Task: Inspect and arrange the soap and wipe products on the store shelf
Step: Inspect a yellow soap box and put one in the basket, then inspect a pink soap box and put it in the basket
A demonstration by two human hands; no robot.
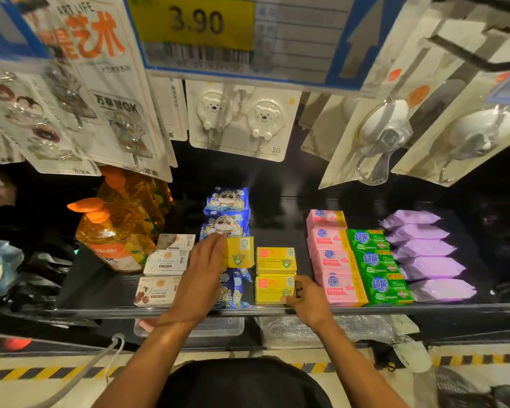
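**Dark store shelf, both hands on yellow soap**

Black shelf (106, 290) boards carry the goods in rows running front to back. Near the middle, the left hand (202, 269) holds a yellow soap box (239, 252) over the blue wipe packs (226, 223), its fingers laid across the box's left end and the thumb hidden. Just to the right, the right hand (306, 295) pinches the right end of the front yellow box (273, 290) at the shelf edge, fingers curled around its corner. A rear yellow box (276, 260) lies touching behind that one.

Left of the wipes lies a row of white soap boxes (165, 262), then an orange pump bottle (112, 240). To the right run pink soap bars (334, 260), green soap bars (376, 262) touching them, and purple wipe packs (424, 251) farthest out. Above hang carded wall hooks (239, 122) and a yellow price tag (195, 22) reading 3.90.
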